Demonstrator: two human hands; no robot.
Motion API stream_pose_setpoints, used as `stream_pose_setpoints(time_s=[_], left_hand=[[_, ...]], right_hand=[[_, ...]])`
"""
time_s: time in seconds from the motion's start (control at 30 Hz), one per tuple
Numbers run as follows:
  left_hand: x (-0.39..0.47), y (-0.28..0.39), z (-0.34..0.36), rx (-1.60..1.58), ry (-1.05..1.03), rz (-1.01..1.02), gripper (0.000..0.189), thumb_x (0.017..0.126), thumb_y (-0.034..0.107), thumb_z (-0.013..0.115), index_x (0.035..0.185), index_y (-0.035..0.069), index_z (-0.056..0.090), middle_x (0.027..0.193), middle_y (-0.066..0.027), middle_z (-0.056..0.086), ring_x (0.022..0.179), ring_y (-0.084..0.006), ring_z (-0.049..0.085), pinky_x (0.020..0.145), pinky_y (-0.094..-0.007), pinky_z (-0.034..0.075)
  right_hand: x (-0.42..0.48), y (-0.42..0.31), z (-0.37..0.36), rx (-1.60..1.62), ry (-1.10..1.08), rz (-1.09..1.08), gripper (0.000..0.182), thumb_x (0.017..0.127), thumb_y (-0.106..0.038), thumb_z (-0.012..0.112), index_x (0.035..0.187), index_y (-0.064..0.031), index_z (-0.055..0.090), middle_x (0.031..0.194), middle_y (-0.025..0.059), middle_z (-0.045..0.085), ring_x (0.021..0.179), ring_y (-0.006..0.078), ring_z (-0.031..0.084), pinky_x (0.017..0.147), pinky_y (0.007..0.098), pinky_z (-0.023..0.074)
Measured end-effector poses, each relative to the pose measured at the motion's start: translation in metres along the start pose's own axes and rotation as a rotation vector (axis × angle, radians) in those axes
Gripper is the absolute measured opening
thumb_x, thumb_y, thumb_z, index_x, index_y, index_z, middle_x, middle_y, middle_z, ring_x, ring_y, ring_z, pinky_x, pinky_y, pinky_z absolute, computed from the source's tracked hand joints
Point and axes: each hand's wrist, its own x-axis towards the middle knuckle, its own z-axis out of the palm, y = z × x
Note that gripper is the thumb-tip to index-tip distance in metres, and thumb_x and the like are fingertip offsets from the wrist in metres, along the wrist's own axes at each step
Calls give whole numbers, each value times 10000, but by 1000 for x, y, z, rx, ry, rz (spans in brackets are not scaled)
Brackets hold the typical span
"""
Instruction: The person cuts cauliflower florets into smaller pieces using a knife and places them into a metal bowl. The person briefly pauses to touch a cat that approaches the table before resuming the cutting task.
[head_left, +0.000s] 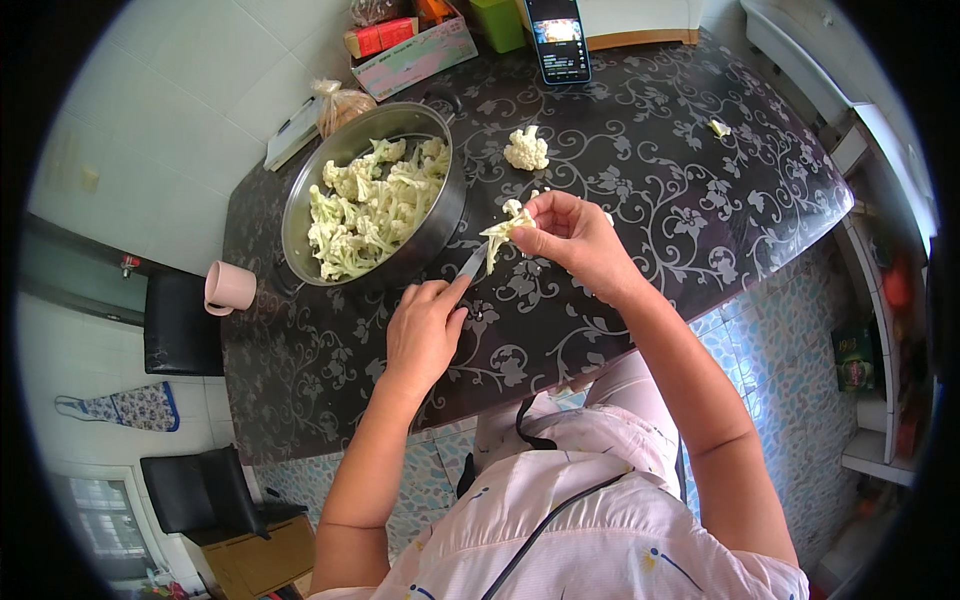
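My left hand (426, 330) is closed around a small knife (474, 262), its blade pointing up towards the cauliflower. Between the thumb and fingers of my right hand (574, 240) is a small cauliflower floret (508, 225), close to the blade's tip. A wide metal pot (459, 202) at the upper left holds many pale cauliflower florets (375, 206). Beyond my right hand, a larger cauliflower piece (526, 148) lies on the dark, flower-patterned table (645, 157). Small crumbs lie about near my right hand, partly hidden by it.
A pink mug (230, 286) rests by the table's left edge. Behind the pot are a tied plastic bag (343, 107) and a patterned box (416, 60). A phone (559, 41) stands at the back. One cauliflower scrap (719, 128) lies far right. Black chairs (184, 322) are at the left.
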Motion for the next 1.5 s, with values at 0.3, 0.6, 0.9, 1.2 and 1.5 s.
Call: stream_pose_setpoints(time_s=[0.3, 0.6, 0.9, 1.2, 1.5], left_hand=[[39, 49, -36, -399, 354, 31, 235, 778, -16, 685, 1009, 20, 667, 926, -75, 603, 745, -174, 591, 680, -285, 486], [51, 53, -29, -178, 286, 190, 169, 744, 15, 690, 909, 23, 657, 876, -115, 639, 798, -288, 631, 703, -369, 514], [47, 53, -8, -168, 287, 174, 145, 703, 2, 696, 823, 31, 619, 786, -94, 636, 670, -277, 636, 602, -356, 523], [41, 46, 1, -344, 290, 78, 139, 689, -50, 697, 788, 21, 630, 724, -85, 626, 605, -198, 643, 549, -295, 517], [50, 33, 13, -1195, 278, -428, 53, 864, 6, 572, 846, -21, 614, 773, -18, 610, 640, -73, 574, 586, -227, 526]], right_hand=[[-11, 4, 5, -83, 57, -122, 264, 781, -192, 754, 864, -32, 561, 756, -17, 588, 698, 45, 547, 640, 209, 461], [-21, 15, 9, -267, 140, -133, 241, 775, -154, 742, 851, -17, 558, 715, 3, 591, 664, 46, 553, 602, 218, 474], [-32, 29, 17, -198, 152, -29, 241, 823, -212, 673, 883, -2, 571, 728, 61, 628, 673, 90, 603, 602, 256, 486], [-34, 22, 23, -85, 5, 157, 221, 918, -210, 590, 964, 3, 624, 800, 10, 644, 691, 45, 577, 612, 198, 475], [-39, 23, 19, 205, 71, 143, 209, 912, -182, 565, 982, 9, 615, 815, 63, 659, 714, 87, 617, 650, 224, 507]])
